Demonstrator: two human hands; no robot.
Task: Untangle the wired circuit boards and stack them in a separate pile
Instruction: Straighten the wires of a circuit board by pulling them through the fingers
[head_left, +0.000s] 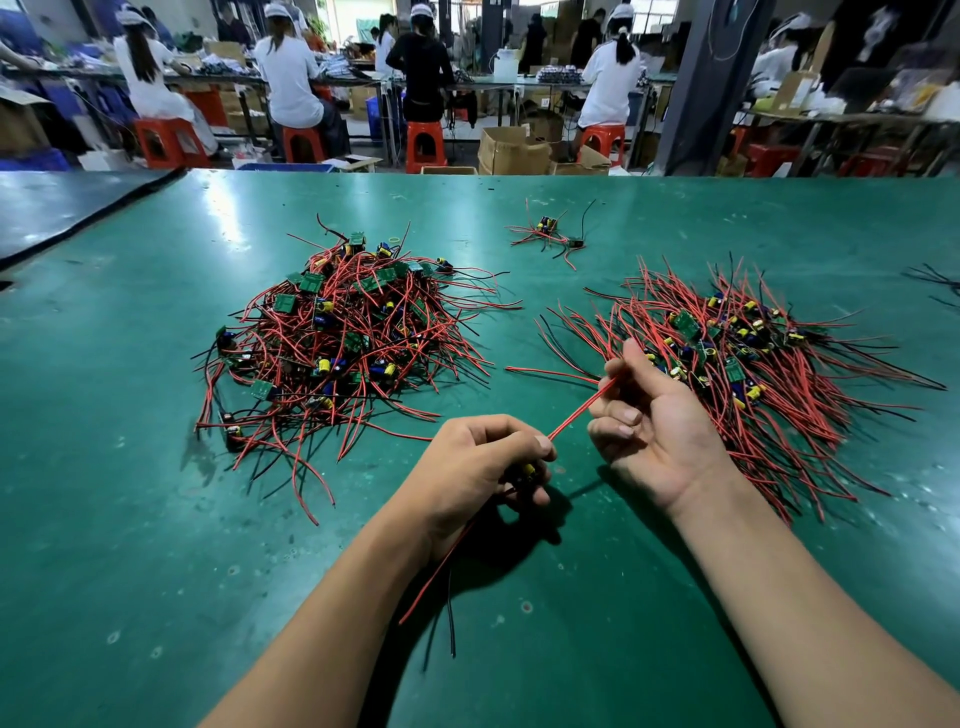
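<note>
Both forearms come in over the near edge of the dark green rubber tabletop (156, 519). The left hand (483, 457) is closed round a small circuit board with a yellow capacitor (528, 470), and loose red and black wire tails (441, 566) hang from it toward the near edge. One thin red wire (576, 410) runs straight from this hand to the right hand (654, 421), which lies palm up with curled fingers pinching the wire near its far end. Just behind the right hand, toward the right edge, lies the combed pile of boards with roughly parallel red wires (737, 353). The knotted heap of green boards and red wires (343, 338) sits left of centre, well apart from it. A small cluster of a few boards (548, 234) lies nearer the far edge. I think the danger is in the pull: too much force could tear the wire from its solder joint, and the free tails could catch again in the pile when the board is laid down.
</note>
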